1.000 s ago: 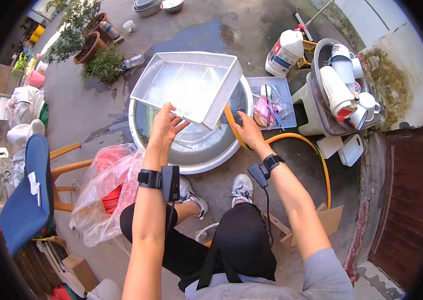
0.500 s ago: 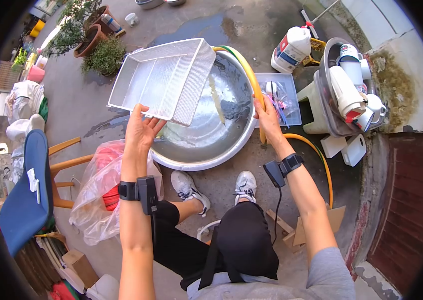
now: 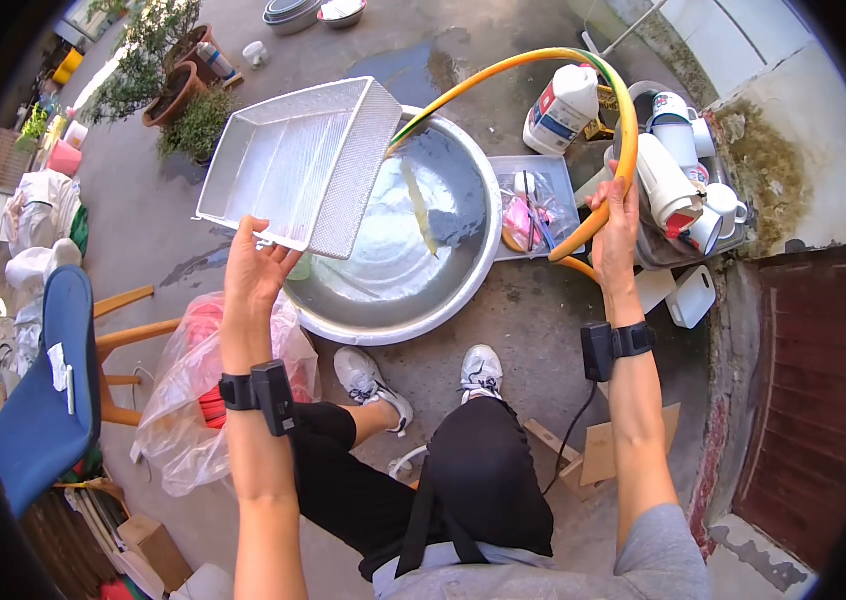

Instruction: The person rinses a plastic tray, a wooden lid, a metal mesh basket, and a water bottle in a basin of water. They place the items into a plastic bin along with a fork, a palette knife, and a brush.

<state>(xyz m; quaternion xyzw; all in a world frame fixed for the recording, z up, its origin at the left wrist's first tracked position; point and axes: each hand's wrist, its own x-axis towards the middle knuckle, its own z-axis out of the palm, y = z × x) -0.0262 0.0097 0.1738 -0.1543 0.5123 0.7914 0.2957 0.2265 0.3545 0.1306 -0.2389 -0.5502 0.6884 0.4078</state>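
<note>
My left hand point(image 3: 255, 262) grips the near rim of a white mesh basket point(image 3: 293, 165), held tilted over the left side of a large metal basin point(image 3: 463, 280). My right hand point(image 3: 615, 215) is closed around a yellow hose point(image 3: 533, 62) and lifts it to the right of the basin. The hose arcs up and over, and its end reaches the basin beside the basket, where a thin stream of water falls in. Water lies in the bottom of the basin. Both wrists carry black straps with small devices.
A clear tray point(image 3: 535, 205) of small items and a white jug point(image 3: 561, 108) sit beyond the basin. A tub of white cups point(image 3: 688, 170) stands at the right. A plastic bag point(image 3: 193, 385), a blue chair point(image 3: 43, 400) and potted plants point(image 3: 188, 95) are to the left.
My right hand has raised the hose and carried it right, away from the basin's rim, so it now loops high. The basket has shifted left and tilted.
</note>
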